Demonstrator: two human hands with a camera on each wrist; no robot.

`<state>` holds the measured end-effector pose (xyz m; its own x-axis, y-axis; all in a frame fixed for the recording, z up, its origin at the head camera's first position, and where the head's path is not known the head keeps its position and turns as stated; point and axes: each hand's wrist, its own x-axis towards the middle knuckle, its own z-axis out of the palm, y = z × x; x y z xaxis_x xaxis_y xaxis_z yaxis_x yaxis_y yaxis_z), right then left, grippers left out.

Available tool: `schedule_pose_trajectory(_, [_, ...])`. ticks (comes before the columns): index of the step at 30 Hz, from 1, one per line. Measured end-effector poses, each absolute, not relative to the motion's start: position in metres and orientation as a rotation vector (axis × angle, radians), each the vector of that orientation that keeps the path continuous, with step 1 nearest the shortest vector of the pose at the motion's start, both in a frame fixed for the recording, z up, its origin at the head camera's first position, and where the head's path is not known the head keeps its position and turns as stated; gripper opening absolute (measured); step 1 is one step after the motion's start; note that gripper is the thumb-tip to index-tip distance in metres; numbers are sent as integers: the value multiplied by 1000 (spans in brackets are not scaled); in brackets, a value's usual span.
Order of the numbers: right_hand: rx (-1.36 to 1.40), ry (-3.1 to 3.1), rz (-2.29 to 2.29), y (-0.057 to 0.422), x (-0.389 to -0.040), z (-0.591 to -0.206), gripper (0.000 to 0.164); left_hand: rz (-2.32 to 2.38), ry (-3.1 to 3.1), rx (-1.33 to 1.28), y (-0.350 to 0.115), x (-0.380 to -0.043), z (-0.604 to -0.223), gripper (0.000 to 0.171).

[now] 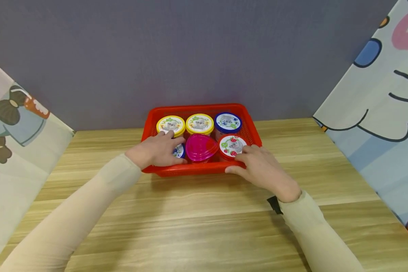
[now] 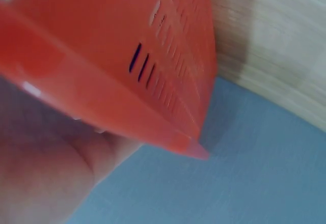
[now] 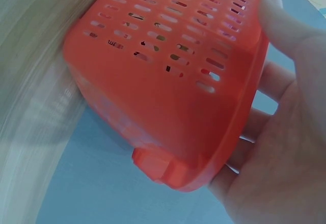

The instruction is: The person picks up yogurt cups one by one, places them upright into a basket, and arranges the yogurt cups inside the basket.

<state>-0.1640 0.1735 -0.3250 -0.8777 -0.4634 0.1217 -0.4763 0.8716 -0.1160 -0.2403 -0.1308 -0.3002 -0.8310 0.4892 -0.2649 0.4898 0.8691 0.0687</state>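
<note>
A red plastic basket [image 1: 193, 172] stands against the grey wall, holding several lidded tubs. In its front left corner, my left hand [image 1: 158, 150] reaches over the front rim, thumb and fingers round a blue-lidded tub [image 1: 178, 151] that the hand partly covers. My right hand [image 1: 260, 166] grips the basket's front right rim, thumb outside and fingers inside, fingertips at the edge of a red-lidded tub [image 1: 232, 145]. Between the hands is a tub with a clear pink heart-shaped lid [image 1: 200, 147]. In the right wrist view, the thumb [image 3: 277, 20] presses the rim beside the slotted wall.
Two yellow-lidded tubs, one at the back left [image 1: 170, 124] and one in the middle [image 1: 200, 123], share the back row with another blue-lidded tub [image 1: 228, 122]. The wooden table [image 1: 197, 226] spreads before the basket. Cartoon-printed panels [image 1: 17, 124] flank the table.
</note>
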Motion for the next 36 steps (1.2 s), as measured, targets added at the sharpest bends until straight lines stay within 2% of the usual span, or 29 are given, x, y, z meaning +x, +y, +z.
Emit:
schedule_pose_trajectory(10, [709, -2989, 194, 174, -165, -325, 53, -35, 2777, 706, -130, -240, -300, 87])
schedule_pose_trajectory(23, [637, -2983, 300, 175, -165, -319, 60, 37, 2815, 693, -132, -237, -301, 87])
schedule_pose_trajectory(28, [633, -2951, 317, 177, -166, -316, 54, 34, 2828, 705, -134, -235, -298, 86])
schedule_pose_trajectory(33, [623, -2891, 343, 181, -168, -309, 42, 81, 2891, 750, -140, -227, -294, 78])
schedule_pose_trajectory(36, [568, -2892, 384, 184, -168, -304, 42, 154, 2955, 786, -146, -218, -291, 75])
